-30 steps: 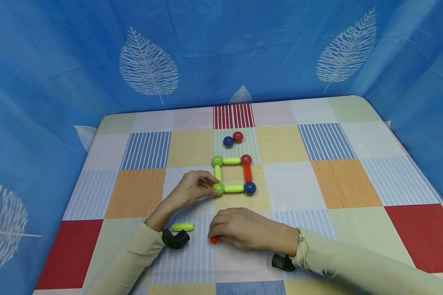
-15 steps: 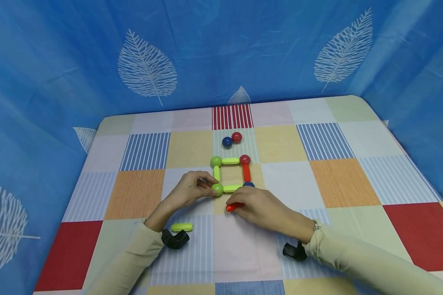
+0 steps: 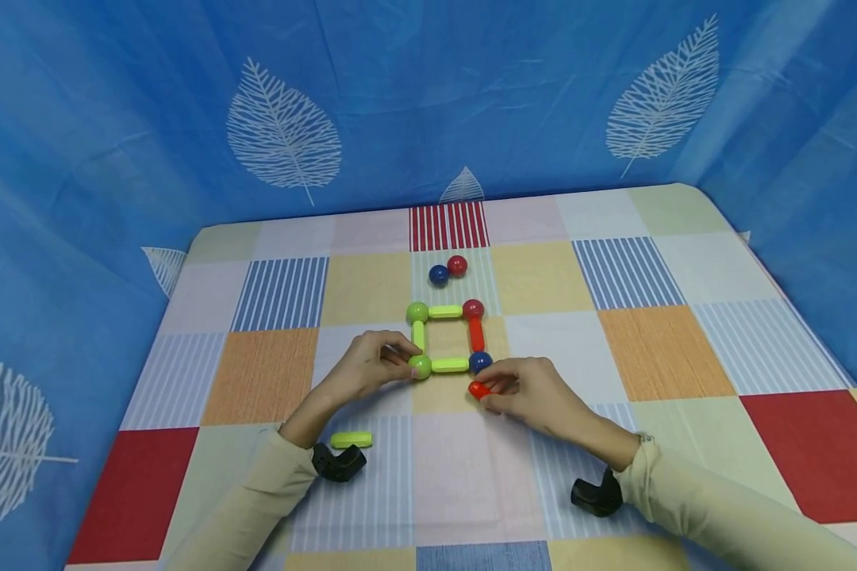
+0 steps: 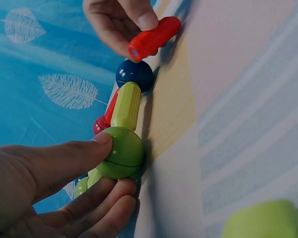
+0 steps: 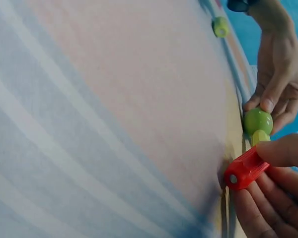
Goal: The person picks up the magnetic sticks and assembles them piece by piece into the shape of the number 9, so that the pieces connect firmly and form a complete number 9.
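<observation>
A square of rods and balls lies on the table. Its near left corner is a green ball [image 3: 420,366], which my left hand [image 3: 371,367] pinches between thumb and fingers. My right hand [image 3: 536,394] pinches a red rod [image 4: 155,38] just in front of the blue ball [image 3: 480,362] at the near right corner; in the left wrist view the rod is close to that ball, and I cannot tell if they touch. A yellow-green rod [image 3: 450,365] joins the two near corners. Another red rod [image 3: 476,335] runs back to a red ball [image 3: 474,309]. The far left corner is a second green ball [image 3: 417,312].
Behind the square, a loose blue ball [image 3: 439,275] and a loose red ball [image 3: 457,266] lie side by side. A loose yellow-green rod [image 3: 351,439] is beside my left wrist. Blue leaf-patterned cloth [image 3: 400,103] hangs behind the patchwork-covered table.
My right hand has carried the red rod from the near side of the table up and to the right, to the blue corner ball. The left hand has stayed on the green ball.
</observation>
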Action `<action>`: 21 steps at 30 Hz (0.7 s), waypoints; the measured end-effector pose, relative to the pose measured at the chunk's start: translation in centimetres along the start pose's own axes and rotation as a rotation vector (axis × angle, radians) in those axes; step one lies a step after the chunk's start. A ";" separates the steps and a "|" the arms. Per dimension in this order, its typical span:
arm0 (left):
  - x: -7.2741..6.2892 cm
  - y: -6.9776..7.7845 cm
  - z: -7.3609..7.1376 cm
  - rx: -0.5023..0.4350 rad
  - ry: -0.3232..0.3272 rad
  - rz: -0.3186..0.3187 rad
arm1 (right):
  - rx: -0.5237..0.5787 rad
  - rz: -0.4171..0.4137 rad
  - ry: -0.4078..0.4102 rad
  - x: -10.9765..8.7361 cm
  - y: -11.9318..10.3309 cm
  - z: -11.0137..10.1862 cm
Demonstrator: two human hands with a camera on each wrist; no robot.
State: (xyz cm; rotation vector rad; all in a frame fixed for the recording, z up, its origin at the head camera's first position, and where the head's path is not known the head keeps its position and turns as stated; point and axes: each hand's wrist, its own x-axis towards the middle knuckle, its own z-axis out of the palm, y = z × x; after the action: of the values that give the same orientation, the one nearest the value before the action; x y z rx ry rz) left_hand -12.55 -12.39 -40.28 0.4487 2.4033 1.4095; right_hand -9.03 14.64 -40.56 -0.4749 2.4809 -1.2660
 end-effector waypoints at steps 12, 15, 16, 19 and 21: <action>0.0 -0.3 0.1 -0.014 0.007 0.007 | 0.381 0.331 -0.008 -0.2 0.7 -1.4; 0.1 -0.3 0.1 -0.016 0.005 0.006 | 0.440 0.362 -0.011 -0.1 0.7 -1.4; 0.1 -0.4 0.1 -0.016 0.005 0.006 | 0.449 0.368 -0.012 -0.1 0.6 -1.4; 0.1 -0.3 0.1 -0.011 0.003 0.011 | 0.471 0.385 -0.013 0.0 0.6 -1.3; 0.1 -0.3 0.1 -0.005 0.004 0.012 | 0.487 0.394 -0.014 0.1 0.4 -1.2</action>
State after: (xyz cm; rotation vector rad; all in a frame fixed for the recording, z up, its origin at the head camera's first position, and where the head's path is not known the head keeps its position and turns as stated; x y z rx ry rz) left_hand -12.62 -12.45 -40.60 0.4603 2.4032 1.4228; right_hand -9.72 15.70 -40.23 0.1205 2.0099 -1.5997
